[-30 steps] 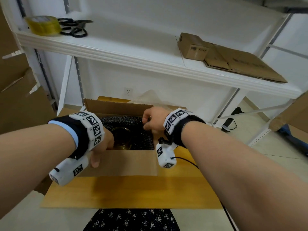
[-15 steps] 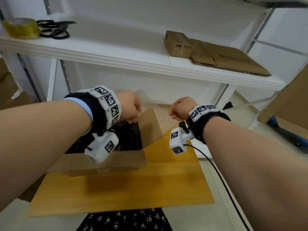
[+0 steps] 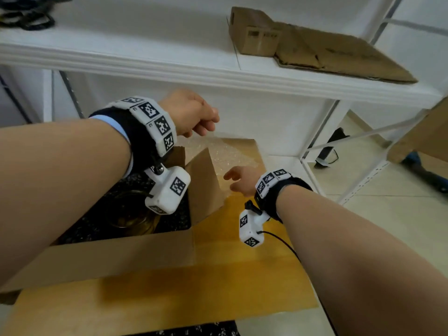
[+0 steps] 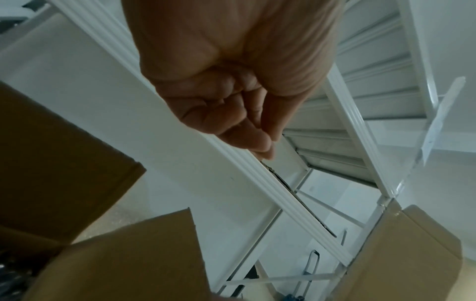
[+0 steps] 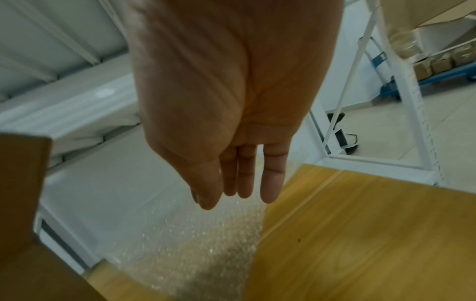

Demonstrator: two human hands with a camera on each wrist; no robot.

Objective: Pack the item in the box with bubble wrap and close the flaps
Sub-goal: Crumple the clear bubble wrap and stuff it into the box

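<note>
1. Open brown cardboard box (image 3: 121, 253) on the wooden worktop (image 3: 218, 287), glass jar (image 3: 131, 214) inside.
2. Clear bubble wrap sheet (image 3: 228, 154) at the far edge.
3. Left hand (image 3: 191, 115) curled, empty, above.
4. Right hand (image 3: 242, 180), fingers straight, over the wrap.

Box (image 3: 121, 253) – matt cardboard; bubble wrap (image 3: 228, 151) – glossy plastic; board (image 3: 218, 287) – smooth wood.

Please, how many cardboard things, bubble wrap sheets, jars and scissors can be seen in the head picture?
Cardboard things: 3, the open box, a small box on the shelf, a flattened box beside it
Bubble wrap sheets: 1 clear
Glass jars: 1, inside the open box
Scissors: 1
Total: 6
</note>
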